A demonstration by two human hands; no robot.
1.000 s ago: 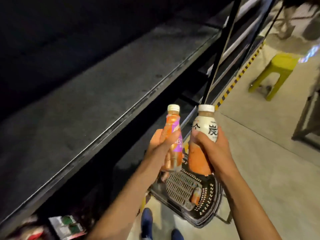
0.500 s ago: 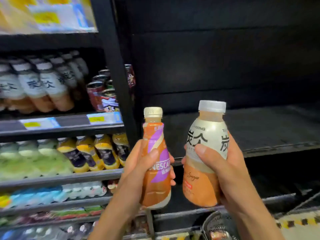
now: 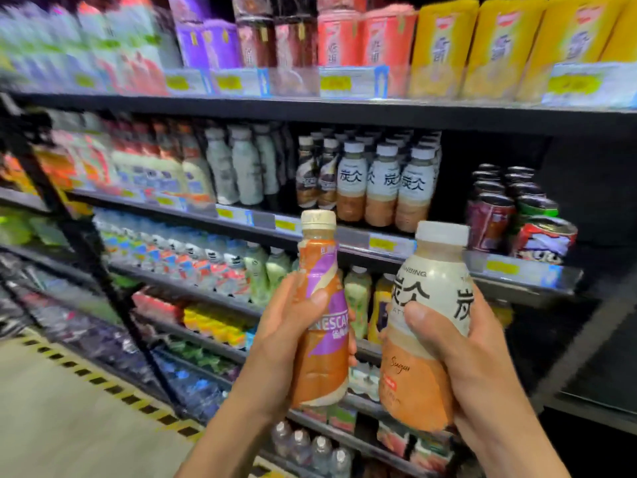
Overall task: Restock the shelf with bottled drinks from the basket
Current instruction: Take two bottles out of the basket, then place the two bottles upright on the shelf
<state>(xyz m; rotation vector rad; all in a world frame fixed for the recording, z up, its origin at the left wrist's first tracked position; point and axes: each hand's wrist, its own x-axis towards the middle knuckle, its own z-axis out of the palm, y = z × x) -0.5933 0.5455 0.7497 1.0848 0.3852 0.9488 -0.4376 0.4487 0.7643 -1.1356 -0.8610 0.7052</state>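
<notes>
Fingers (image 3: 312,298): curled on both hands, each set wrapped round its own bottle, thumbs pressed on the front labels.
Floor (image 3: 62,419): pale, far left, with a yellow-and-black striped line along the foot of the shelf (image 3: 344,112).
Water bottles (image 3: 172,251): small, packed in rows on a lower tier, left of the hands; blurred.
Left hand (image 3: 286,343): grips the orange bottle (image 3: 325,367) round its middle and holds it upright in front of the shelf.
Orange bottle: purple and cream label, cream cap on, light brown drink showing at the neck.
Shelf row (image 3: 382,188): white-capped bottles with a white upper label and tan lower half, standing upright in files behind the price strip.
Right hand (image 3: 479,360): grips the white bottle (image 3: 429,291) from the right, just beside the orange one but apart from it.
White bottle: same look as the shelf row, white cap on, tilted slightly left, pale drink at the neck.
Cans (image 3: 517,215): dark red and green, in rows to the right of that row.
</notes>
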